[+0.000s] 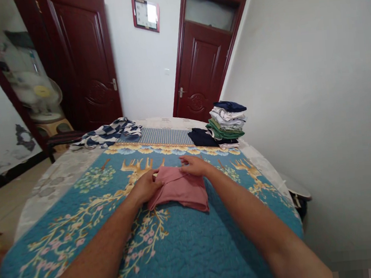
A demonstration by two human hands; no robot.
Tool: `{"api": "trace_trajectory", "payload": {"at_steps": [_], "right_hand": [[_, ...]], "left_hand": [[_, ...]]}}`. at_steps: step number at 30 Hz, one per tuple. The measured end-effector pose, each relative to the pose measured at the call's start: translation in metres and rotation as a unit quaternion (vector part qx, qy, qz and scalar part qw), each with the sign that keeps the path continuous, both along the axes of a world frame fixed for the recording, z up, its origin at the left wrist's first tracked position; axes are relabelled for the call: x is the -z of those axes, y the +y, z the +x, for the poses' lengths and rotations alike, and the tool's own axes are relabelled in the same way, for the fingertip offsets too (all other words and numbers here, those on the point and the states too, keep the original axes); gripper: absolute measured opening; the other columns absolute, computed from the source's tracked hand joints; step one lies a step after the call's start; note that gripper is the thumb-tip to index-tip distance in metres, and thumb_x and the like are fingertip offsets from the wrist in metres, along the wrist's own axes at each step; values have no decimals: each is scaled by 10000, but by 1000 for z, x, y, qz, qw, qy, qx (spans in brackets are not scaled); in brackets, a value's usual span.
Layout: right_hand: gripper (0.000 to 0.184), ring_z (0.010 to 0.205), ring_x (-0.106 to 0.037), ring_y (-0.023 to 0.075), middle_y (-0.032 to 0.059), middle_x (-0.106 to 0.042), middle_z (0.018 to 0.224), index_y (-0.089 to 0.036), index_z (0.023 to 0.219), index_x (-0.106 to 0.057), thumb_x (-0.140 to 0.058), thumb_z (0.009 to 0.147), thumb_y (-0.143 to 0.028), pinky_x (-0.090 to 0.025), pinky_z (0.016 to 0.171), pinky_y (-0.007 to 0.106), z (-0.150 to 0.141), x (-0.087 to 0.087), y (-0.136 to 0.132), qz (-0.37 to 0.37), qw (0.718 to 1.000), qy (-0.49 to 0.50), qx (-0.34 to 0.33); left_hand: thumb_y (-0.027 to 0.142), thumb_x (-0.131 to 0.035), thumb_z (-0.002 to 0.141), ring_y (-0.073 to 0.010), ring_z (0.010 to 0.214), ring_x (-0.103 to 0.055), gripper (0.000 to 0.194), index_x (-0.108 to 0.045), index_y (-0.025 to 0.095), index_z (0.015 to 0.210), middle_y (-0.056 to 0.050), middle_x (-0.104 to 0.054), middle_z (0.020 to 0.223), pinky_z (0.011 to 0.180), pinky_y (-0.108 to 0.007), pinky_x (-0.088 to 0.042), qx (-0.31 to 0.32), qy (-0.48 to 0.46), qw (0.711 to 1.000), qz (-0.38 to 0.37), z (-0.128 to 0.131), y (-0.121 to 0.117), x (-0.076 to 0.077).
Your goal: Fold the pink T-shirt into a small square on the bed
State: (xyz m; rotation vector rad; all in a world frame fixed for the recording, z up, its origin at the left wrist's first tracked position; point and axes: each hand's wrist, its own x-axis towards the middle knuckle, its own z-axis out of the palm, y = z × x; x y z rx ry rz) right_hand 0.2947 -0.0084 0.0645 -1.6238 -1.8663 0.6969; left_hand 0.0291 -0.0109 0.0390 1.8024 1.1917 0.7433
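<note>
Our bare forearms (pixel 95 259) stretch across a blue quilted bedspread (pixel 186 260), left hand (pixel 146 186) and right hand (pixel 196 165) lying open, not gripping, on a folded pink garment (pixel 180 190).

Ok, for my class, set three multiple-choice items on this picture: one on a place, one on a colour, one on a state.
1. Where is the stack of clothes? A floor B bed C stool
2. What colour is the cloth under the left hand and right hand? A green B navy C pink
3. The far right door is: A shut B wide open C missing
1 B, it sits at the bed's far end.
2 C, pink shows between the hands.
3 A, it sits closed in its frame.
</note>
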Motion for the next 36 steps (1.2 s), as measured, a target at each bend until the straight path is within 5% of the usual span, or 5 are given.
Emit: {"api": "trace_trajectory", "payload": {"at_steps": [14,19,24,29,36], "right_hand": [[265,755,-743,248,64,-792,818,-193,887,-771,-867,641,-199,-573,780,406,-20,-25,-10,-329,902,276,-52],[385,858,-755,248,125,-809,997,-98,1065,-755,-815,705,-221,-574,831,393,-16,-46,-28,-218,887,404,-51],[358,848,-746,205,52,-803,986,-174,1131,-704,-761,793,-278,-619,767,310,-22,-15,-38,5,791,600,121],[106,651,-708,162,18,-733,775,-203,1026,-626,-637,931,-249,-591,560,236,-19,34,-64,-91,760,578,285],[178,572,-679,145,85,-725,802,-140,940,-648,-558,933,-294,-529,487,215,-10,32,-115,-296,822,454,176]], "left_hand": [[392,-833,737,-184,845,-647,721,-622,199,1398,-36,-676,981,721,-285,-517,62,-164,982,-65,-18,4,-3],[518,-799,809,-214,947,-708,606,-617,229,1310,-110,-676,1219,751,-332,-609,-49,-306,929,-205,-27,17,1],[658,-645,898,-218,888,-733,574,-615,213,1258,-132,-673,1220,736,-396,-649,-86,-372,884,-271,-30,24,3],[650,-753,804,-259,1014,-744,676,-627,193,1285,-154,-702,1226,799,-366,-638,-76,-248,952,-164,-16,17,9],[612,-649,838,-311,1044,-744,669,-657,142,1314,-168,-733,1201,887,-463,-621,-31,-55,996,69,-2,13,22]]}}
